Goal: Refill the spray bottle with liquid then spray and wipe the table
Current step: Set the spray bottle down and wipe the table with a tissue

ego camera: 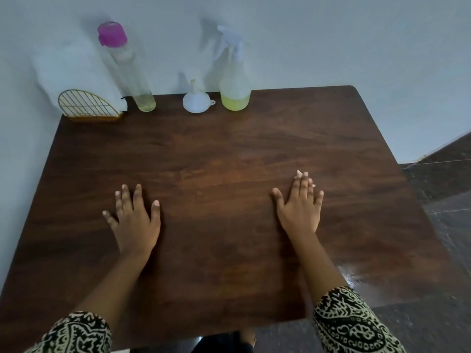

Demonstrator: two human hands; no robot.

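A clear spray bottle [234,80] with a white trigger head stands at the back of the dark wooden table [216,154]; a little yellow liquid fills its bottom. To its left a small white funnel [196,101] sits upside down. Further left stands a tall clear bottle [128,70] with a pink cap and a little pale liquid at its base. White tissues [76,72] rise from a gold wire holder [89,105] at the back left corner. My left hand [135,220] and my right hand [300,207] lie flat on the table, fingers spread, holding nothing.
The table stands against a pale wall at the back and left. Dark tiled floor [446,194] shows to the right and in front. A shiny wet-looking patch [354,273] lies near the table's front right edge.
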